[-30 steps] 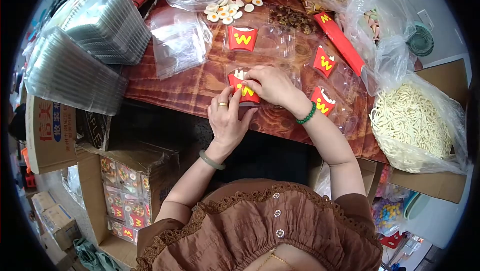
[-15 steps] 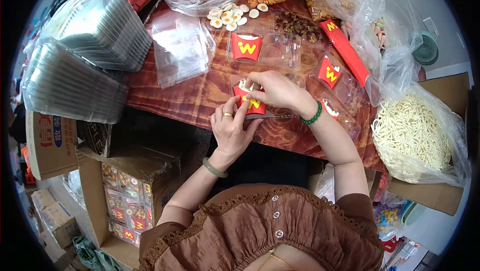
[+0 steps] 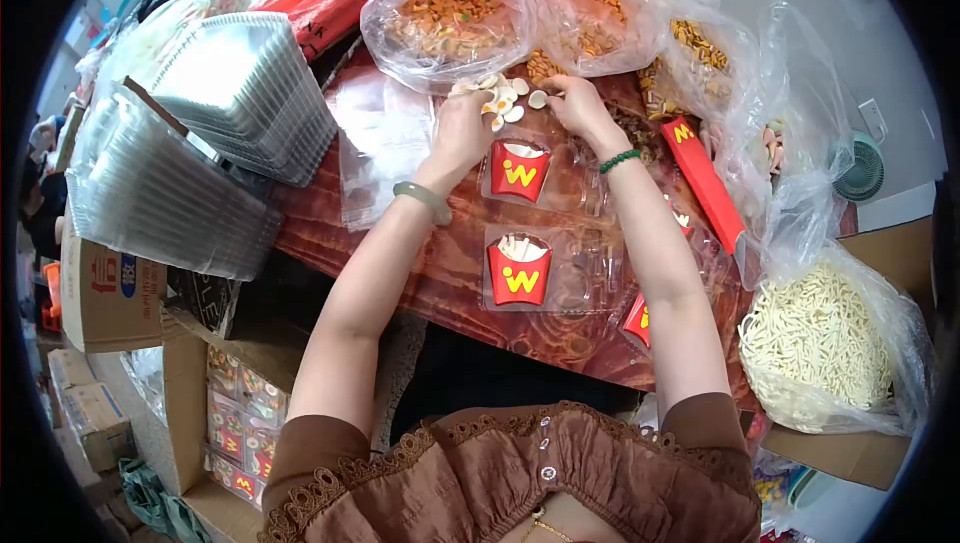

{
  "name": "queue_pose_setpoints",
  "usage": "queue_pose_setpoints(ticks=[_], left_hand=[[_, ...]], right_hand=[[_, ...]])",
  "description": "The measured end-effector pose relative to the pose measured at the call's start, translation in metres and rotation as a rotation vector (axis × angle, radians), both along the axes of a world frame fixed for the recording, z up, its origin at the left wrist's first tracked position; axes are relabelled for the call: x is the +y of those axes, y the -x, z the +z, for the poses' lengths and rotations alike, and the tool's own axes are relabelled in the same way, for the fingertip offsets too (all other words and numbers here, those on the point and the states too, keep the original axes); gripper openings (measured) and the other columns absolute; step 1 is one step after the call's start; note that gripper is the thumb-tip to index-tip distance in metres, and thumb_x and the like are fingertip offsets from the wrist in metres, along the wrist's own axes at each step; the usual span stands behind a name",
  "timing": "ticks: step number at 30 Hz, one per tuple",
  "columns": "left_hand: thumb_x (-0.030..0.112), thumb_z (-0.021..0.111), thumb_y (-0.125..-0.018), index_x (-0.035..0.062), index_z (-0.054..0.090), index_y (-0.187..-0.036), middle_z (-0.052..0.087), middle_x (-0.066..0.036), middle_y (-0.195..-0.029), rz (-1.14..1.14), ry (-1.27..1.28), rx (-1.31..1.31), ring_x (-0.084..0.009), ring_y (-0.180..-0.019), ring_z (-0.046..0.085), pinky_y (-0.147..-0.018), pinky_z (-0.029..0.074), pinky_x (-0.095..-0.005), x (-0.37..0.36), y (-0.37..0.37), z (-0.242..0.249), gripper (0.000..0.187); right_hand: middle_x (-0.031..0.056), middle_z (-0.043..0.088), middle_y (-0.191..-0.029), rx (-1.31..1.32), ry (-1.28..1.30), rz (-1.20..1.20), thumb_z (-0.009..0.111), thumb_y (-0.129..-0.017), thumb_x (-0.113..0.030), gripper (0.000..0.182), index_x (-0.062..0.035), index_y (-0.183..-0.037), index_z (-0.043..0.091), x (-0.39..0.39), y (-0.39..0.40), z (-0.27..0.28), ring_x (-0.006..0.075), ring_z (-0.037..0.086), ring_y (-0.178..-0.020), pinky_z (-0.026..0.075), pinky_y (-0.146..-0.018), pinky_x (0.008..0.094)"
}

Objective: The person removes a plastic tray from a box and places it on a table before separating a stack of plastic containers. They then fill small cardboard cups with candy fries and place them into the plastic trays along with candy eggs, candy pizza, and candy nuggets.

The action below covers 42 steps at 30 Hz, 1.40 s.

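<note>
Both hands are at a small pile of miniature fried eggs (image 3: 505,93), white with yellow yolks. My left hand (image 3: 463,133) is at the pile's left side, its fingertips largely hidden among the pieces. My right hand (image 3: 582,111) pinches one small fried egg (image 3: 538,100) at the pile's right edge. Nearer me, a red fries box (image 3: 520,278) with a yellow logo and pale fry sticks lies in a clear plastic tray (image 3: 588,283). Another red fries box (image 3: 519,179) lies just below the eggs in its own clear tray. More red boxes are partly covered by my right forearm.
Stacked clear trays (image 3: 245,93) and flat clear bags (image 3: 375,143) are at left. Bags of small orange pieces (image 3: 455,23) line the back. A long red strip of boxes (image 3: 705,183) and a bag of pale sticks (image 3: 825,343) stand right. An open carton (image 3: 185,413) is lower left.
Both hands have left the near fries box and reached forward to the egg pile. That box now lies uncovered in its tray. The camera view has shifted.
</note>
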<state>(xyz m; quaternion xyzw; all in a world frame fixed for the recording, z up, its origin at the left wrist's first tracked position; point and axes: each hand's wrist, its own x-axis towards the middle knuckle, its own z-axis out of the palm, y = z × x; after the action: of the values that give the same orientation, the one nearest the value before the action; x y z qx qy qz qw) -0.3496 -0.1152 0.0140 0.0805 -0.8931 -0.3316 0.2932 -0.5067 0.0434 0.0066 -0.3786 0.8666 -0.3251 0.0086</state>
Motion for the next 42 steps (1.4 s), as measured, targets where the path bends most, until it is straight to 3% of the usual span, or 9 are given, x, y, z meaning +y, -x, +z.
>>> queue_pose_setpoints(ticks=[3,10,17,24,26,28,35,38,42], left_hand=[[0.012,0.071,-0.068,0.002,0.068,-0.1,0.066,-0.022,-0.086,0.023,0.186,-0.16,-0.0363,-0.083,0.063,-0.078,0.05,-0.0425,-0.01,0.031,-0.008,0.034],[0.014,0.069,-0.07,0.0057,0.068,-0.093,0.065,-0.018,-0.086,-0.07,0.28,-0.275,-0.0349,-0.087,0.062,-0.075,0.049,-0.0425,-0.019,0.039,-0.012,0.024],[0.023,0.068,-0.071,0.008,0.068,-0.091,0.065,-0.015,-0.081,-0.129,0.395,-0.181,-0.0314,-0.081,0.063,-0.071,0.049,-0.0425,-0.009,0.04,0.0,0.024],[0.013,0.058,-0.076,0.0048,0.068,-0.08,0.064,-0.018,-0.085,-0.133,0.497,-0.297,-0.0307,-0.081,0.065,-0.067,0.052,-0.0414,0.002,0.06,-0.009,0.013],[0.007,0.053,-0.077,0.0074,0.069,-0.095,0.062,-0.021,-0.097,-0.181,0.484,-0.296,-0.0351,-0.086,0.063,-0.075,0.05,-0.0426,-0.004,0.061,-0.016,0.024],[0.002,0.054,-0.075,0.0011,0.065,-0.088,0.059,-0.023,-0.096,-0.216,0.504,-0.143,-0.0336,-0.083,0.064,-0.071,0.052,-0.0438,-0.009,0.06,-0.021,0.017],[-0.005,0.052,-0.073,-0.0005,0.062,-0.101,0.063,-0.021,-0.095,-0.188,0.298,-0.135,-0.0398,-0.086,0.062,-0.077,0.05,-0.0456,-0.017,0.057,-0.021,0.03],[-0.003,0.055,-0.077,-0.0002,0.062,-0.103,0.066,-0.02,-0.086,-0.194,0.094,0.067,-0.0347,-0.078,0.065,-0.071,0.051,-0.0425,-0.02,0.056,-0.018,0.027],[0.006,0.057,-0.089,0.0001,0.062,-0.104,0.066,-0.009,-0.083,-0.227,-0.576,-0.18,-0.012,-0.068,0.062,-0.057,0.05,-0.0282,-0.024,0.052,-0.004,0.017]], right_hand=[[0.0215,0.065,-0.096,0.038,-0.077,0.073,0.064,-0.081,-0.009,0.026,-0.0005,-0.105,0.064,-0.007,-0.001,0.002,0.033,0.064,-0.089,0.05,-0.078,0.0357],[0.0199,0.063,-0.08,0.128,0.047,0.081,0.061,-0.075,-0.007,0.012,-0.0029,-0.086,0.063,0.009,-0.027,0.021,0.0355,0.062,-0.078,0.05,-0.073,0.0433],[0.0015,0.065,-0.076,-0.153,0.257,0.073,0.065,-0.082,-0.009,0.014,0.0003,-0.091,0.064,0.014,-0.025,0.019,0.0068,0.058,-0.068,0.048,-0.062,0.0245],[0.0039,0.066,-0.088,-0.588,0.376,0.028,0.068,-0.085,-0.012,0.019,0.0002,-0.098,0.063,0.033,-0.039,0.032,0.0067,0.06,-0.074,0.047,-0.063,0.0199],[0.0033,0.066,-0.086,-0.695,0.388,0.077,0.067,-0.086,-0.01,0.024,-0.0001,-0.106,0.06,0.048,-0.046,0.038,0.0061,0.06,-0.073,0.047,-0.061,0.0186],[0.0034,0.066,-0.088,-0.801,0.176,0.077,0.066,-0.086,-0.01,0.022,0.0,-0.105,0.06,0.065,-0.056,0.057,0.0065,0.06,-0.075,0.047,-0.061,0.0187],[0.0061,0.068,-0.088,-0.415,-0.051,0.072,0.063,-0.084,-0.003,0.012,0.0024,-0.093,0.066,0.081,-0.053,0.027,0.0101,0.062,-0.077,0.049,-0.068,0.0242],[0.0106,0.067,-0.086,-0.128,-0.09,0.041,0.066,-0.081,-0.008,0.012,0.0007,-0.089,0.066,0.079,-0.064,0.021,0.0178,0.064,-0.08,0.049,-0.071,0.0282],[0.0121,0.065,-0.093,-0.002,-0.025,-0.037,0.066,-0.081,-0.013,0.014,-0.0022,-0.089,0.067,0.071,-0.074,0.026,0.0223,0.063,-0.081,0.048,-0.071,0.0322]])
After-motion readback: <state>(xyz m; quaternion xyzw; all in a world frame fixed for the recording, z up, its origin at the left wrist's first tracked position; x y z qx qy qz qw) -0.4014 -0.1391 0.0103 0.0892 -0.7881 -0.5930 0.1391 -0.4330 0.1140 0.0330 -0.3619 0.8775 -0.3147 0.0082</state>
